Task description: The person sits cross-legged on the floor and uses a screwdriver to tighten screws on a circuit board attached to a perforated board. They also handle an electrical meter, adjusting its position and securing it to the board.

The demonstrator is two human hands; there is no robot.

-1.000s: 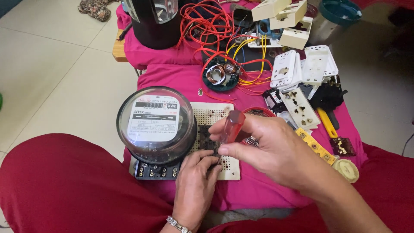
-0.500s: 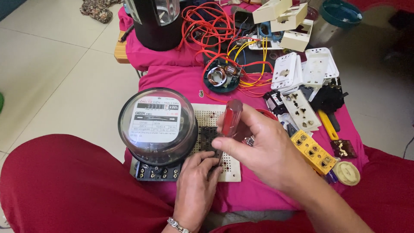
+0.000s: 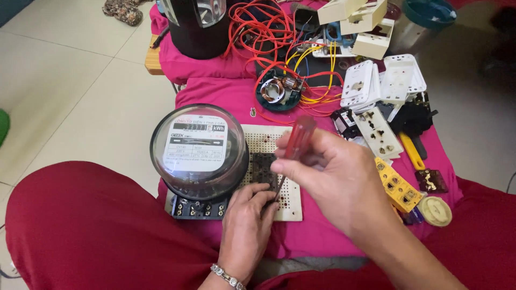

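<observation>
Here the right hand (image 3: 344, 182) grips a screwdriver with a translucent red plastic handle (image 3: 299, 138), its shaft angled down toward a small black component (image 3: 264, 167) sitting on the white perforated mounting board (image 3: 289, 201). The left hand (image 3: 248, 225) rests just below, fingertips pinched against that component's lower edge, steadying it. Just left of both hands stands a round glass-domed electricity meter (image 3: 199, 151) on the same board, its black terminal block (image 3: 198, 207) showing bare screws with no wires attached. Judging by this, fastening is under way and wiring is not begun; loose red and yellow wires (image 3: 269, 37) lie well beyond the hands.
</observation>
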